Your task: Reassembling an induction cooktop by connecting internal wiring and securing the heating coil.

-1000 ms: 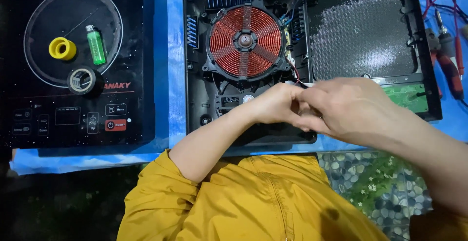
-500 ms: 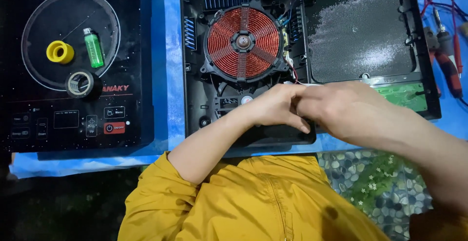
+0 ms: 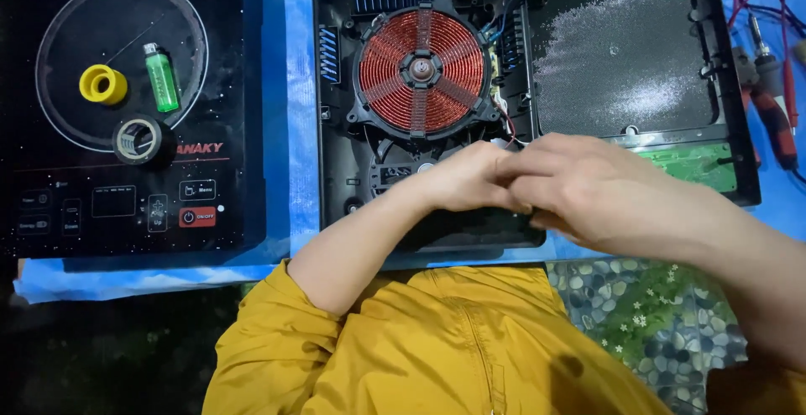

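Observation:
An opened black induction cooker base lies on a blue sheet, with its round copper coil exposed. My left hand and my right hand meet fingertip to fingertip over the base's front edge, just below the coil. Thin red and white wires run down from the coil's right side to the point where my fingers meet. All fingers are curled tight, and whatever they pinch is hidden. A green circuit board shows just right of my right hand.
The cooker's black glass top panel lies to the left, carrying a yellow ring, a green lighter and a roll of dark tape. Red-handled tools and red leads lie at the far right. My yellow sleeve fills the foreground.
My hands stay pressed together at the same spot on the base's front edge, with only small finger movements. The view has shifted slightly.

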